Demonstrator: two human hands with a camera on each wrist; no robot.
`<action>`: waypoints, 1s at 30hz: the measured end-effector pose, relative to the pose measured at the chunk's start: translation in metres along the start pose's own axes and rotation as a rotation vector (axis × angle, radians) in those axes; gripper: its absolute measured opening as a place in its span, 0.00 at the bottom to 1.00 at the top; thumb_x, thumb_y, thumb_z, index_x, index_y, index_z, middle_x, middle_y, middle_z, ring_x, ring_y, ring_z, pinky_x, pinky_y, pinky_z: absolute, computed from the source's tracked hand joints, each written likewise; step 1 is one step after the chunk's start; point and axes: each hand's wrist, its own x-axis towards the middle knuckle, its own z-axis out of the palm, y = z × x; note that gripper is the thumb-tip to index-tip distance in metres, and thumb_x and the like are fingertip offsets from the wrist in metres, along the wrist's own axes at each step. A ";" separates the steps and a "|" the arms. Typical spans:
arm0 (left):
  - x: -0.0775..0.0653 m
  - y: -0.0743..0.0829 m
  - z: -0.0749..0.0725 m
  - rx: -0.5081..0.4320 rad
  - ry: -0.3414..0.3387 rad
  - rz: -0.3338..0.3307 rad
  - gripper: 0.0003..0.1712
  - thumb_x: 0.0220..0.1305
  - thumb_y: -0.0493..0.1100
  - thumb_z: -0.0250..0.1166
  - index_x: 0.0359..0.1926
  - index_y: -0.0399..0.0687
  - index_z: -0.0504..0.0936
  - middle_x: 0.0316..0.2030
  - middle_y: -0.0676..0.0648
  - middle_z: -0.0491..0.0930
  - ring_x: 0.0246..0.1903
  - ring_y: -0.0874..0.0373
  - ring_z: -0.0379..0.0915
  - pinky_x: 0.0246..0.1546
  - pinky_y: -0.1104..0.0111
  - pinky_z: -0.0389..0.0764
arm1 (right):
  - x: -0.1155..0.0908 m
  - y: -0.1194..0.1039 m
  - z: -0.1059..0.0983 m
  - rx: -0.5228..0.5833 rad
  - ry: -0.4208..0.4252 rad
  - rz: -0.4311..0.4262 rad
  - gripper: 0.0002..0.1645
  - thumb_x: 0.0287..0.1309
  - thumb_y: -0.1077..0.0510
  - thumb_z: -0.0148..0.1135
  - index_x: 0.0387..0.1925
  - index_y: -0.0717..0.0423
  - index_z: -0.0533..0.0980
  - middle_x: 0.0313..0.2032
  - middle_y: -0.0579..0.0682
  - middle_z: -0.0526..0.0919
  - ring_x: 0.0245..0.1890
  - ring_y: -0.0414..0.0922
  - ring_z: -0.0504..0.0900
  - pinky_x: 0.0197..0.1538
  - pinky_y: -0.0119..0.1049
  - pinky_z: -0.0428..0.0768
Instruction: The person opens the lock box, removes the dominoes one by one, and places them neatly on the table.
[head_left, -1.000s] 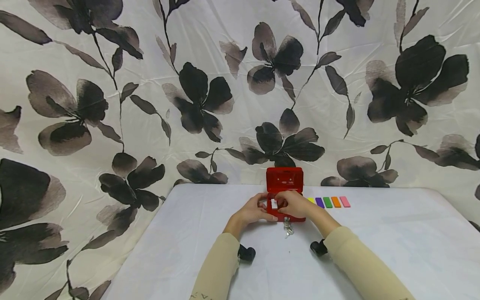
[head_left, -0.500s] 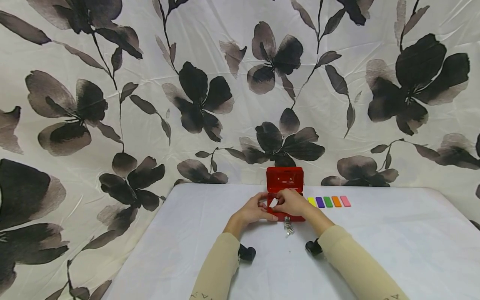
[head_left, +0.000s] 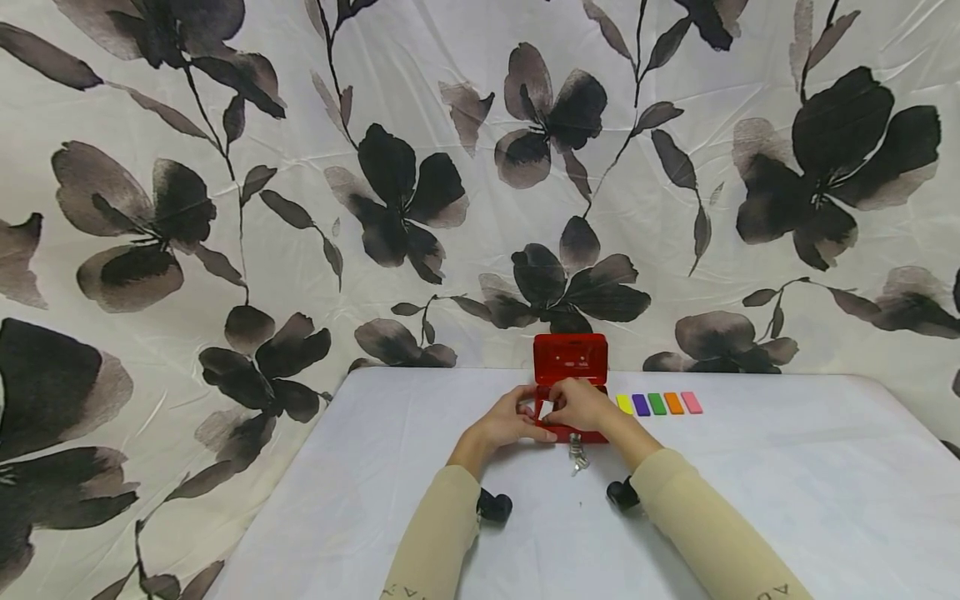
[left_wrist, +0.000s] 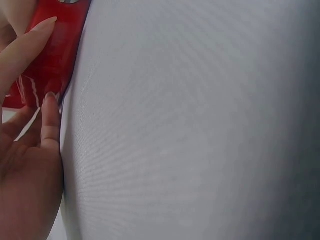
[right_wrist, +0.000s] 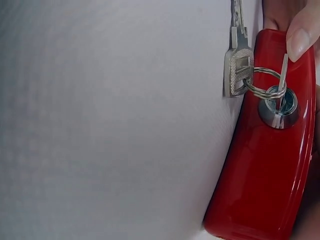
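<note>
A red cash box (head_left: 570,358) stands on the table with its lid raised. My left hand (head_left: 504,419) holds the box's left end; in the left wrist view the thumb (left_wrist: 30,47) lies on the red front wall and the other fingers are at the side. Over the box's inside, my right hand (head_left: 581,406) pinches a small white rectangular piece (head_left: 546,409), tilted between the fingertips. A key sits in the lock (right_wrist: 278,107) on the front wall, and a second key (right_wrist: 239,72) hangs from its ring. The right hand covers much of the inside.
Right of the box, a row of small flat rectangles lies on the white-covered table (head_left: 750,500): yellow (head_left: 624,404), purple (head_left: 641,405), green (head_left: 657,404), orange (head_left: 673,403) and pink (head_left: 692,402). A floral cloth (head_left: 420,50) hangs behind the table.
The white piece, upright a second ago, is now tilted in the right hand's fingers. My right wrist and forearm have shifted slightly left. The left hand keeps its place on the box.
</note>
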 end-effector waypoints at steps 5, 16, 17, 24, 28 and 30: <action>0.001 -0.001 0.000 -0.008 -0.002 0.006 0.52 0.50 0.41 0.82 0.74 0.49 0.64 0.39 0.46 0.77 0.37 0.54 0.72 0.47 0.62 0.75 | 0.001 -0.003 0.003 -0.028 0.001 0.002 0.20 0.55 0.55 0.77 0.47 0.59 0.83 0.37 0.49 0.86 0.36 0.45 0.79 0.50 0.48 0.83; 0.000 0.000 0.000 0.005 -0.004 0.013 0.53 0.51 0.40 0.82 0.75 0.48 0.63 0.41 0.45 0.77 0.39 0.54 0.73 0.50 0.61 0.75 | 0.004 -0.009 0.007 -0.090 0.004 0.035 0.17 0.56 0.54 0.76 0.46 0.54 0.83 0.34 0.46 0.84 0.36 0.46 0.79 0.47 0.49 0.83; -0.001 0.000 0.000 0.003 -0.003 0.014 0.53 0.51 0.40 0.82 0.75 0.48 0.64 0.41 0.46 0.77 0.39 0.54 0.73 0.49 0.62 0.76 | 0.004 -0.010 0.007 -0.095 0.002 0.030 0.17 0.57 0.54 0.76 0.46 0.54 0.83 0.34 0.46 0.84 0.36 0.46 0.79 0.47 0.49 0.83; -0.002 0.001 0.000 0.003 0.001 0.007 0.53 0.51 0.41 0.82 0.75 0.49 0.64 0.40 0.46 0.77 0.39 0.54 0.73 0.50 0.61 0.75 | 0.003 -0.007 0.005 -0.126 -0.001 0.009 0.17 0.58 0.52 0.76 0.46 0.53 0.82 0.34 0.45 0.84 0.36 0.44 0.79 0.47 0.49 0.84; -0.002 0.001 0.000 -0.009 -0.002 0.005 0.53 0.51 0.41 0.82 0.75 0.49 0.64 0.40 0.46 0.77 0.38 0.54 0.73 0.49 0.62 0.75 | 0.000 -0.005 0.001 -0.089 0.011 0.000 0.18 0.57 0.53 0.76 0.47 0.55 0.82 0.36 0.46 0.85 0.37 0.44 0.79 0.50 0.50 0.83; -0.002 0.001 0.000 -0.009 -0.004 0.007 0.53 0.50 0.41 0.82 0.75 0.49 0.64 0.40 0.46 0.76 0.38 0.54 0.73 0.47 0.63 0.75 | -0.003 -0.005 -0.002 -0.064 0.018 -0.008 0.19 0.58 0.53 0.75 0.48 0.56 0.82 0.37 0.47 0.85 0.37 0.44 0.79 0.52 0.49 0.83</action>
